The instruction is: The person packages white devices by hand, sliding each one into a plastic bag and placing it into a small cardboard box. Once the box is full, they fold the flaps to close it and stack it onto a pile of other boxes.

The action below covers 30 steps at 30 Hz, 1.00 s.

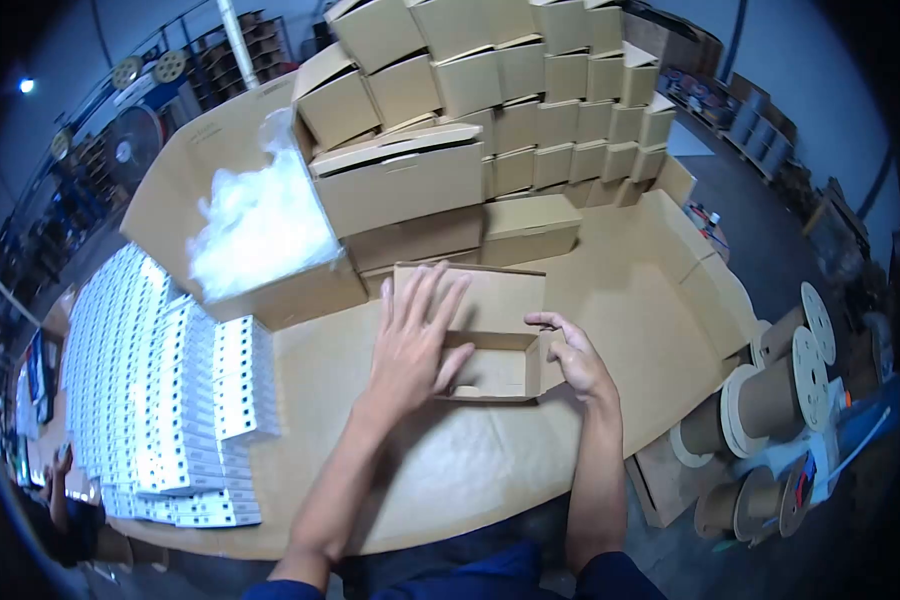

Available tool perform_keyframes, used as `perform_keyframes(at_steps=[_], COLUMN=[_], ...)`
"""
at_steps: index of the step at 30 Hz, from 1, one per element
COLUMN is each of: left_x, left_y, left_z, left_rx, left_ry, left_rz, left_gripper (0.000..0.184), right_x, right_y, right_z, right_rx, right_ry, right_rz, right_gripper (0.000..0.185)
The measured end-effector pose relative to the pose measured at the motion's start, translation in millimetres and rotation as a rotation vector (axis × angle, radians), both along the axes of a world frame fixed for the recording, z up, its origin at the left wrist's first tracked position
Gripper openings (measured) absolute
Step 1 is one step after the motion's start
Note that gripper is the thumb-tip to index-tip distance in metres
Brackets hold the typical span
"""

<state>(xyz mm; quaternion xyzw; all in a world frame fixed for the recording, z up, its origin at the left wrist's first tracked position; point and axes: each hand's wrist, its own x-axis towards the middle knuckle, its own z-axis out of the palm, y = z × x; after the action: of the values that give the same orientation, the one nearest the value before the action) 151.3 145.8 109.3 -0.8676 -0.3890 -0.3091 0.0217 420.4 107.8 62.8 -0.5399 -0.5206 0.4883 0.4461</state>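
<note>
A small cardboard box (500,370) stands on the brown work surface in front of me, its lid (510,290) raised at the back and its inside visible. My left hand (408,350) reaches over the box's left end with fingers spread, several of them in front of the lid and the thumb at the opening. On the opposite end, my right hand (575,360) has its fingers bent around the right end wall, thumb and forefinger close to the edge. Part of the left wall is covered by my left hand.
Stacked cardboard boxes (400,190) rise behind the work surface (450,480). Rows of white boxes (170,400) stand at left, beside a large carton (300,290) filled with clear plastic bags (255,220). Cable spools (770,390) sit at right. Another person's hand (62,460) shows far left.
</note>
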Motion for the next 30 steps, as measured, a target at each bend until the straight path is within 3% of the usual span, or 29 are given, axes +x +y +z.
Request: perform_keyframes(at_steps=[5,7,12,20,24,25,27,30], left_x=[-90,-113,-149,-152,-142,-141,-146,-157], left_y=[-79,-91,-83,-34,3,8,13,12], left_z=[-68,-75,-89,-82,-115,-115,-114,-106], left_rx=[-0.496,-0.572,-0.554,-0.581,-0.307,-0.271,-0.335,-0.559], left_ry=[-0.511,-0.533,-0.606,-0.611,-0.667,-0.701,-0.832,-1.082], left_rz=[0.269,0.256,0.328,0.508,0.495,0.489,0.434,0.381], left_gripper=[0.101,0.100,0.089,0.096,0.091,0.080,0.068,0.055], right_x=[-43,-66,-114,-161,-173,-178,-178,-178], right_y=[1,-2,10,96,118,119,114,94], right_z=[-9,-11,-14,-14,-8,-13,-21,-29], right_rx=[-0.037,-0.098,0.105,0.203,0.245,0.249,0.280,0.376], right_ry=[0.038,0.123,0.269,0.310,0.198,0.144,0.017,0.041], right_rz=[0.172,0.236,0.286,0.306,0.252,0.232,0.226,0.171], right_gripper=[0.061,0.067,0.080,0.084,0.080,0.079,0.082,0.095])
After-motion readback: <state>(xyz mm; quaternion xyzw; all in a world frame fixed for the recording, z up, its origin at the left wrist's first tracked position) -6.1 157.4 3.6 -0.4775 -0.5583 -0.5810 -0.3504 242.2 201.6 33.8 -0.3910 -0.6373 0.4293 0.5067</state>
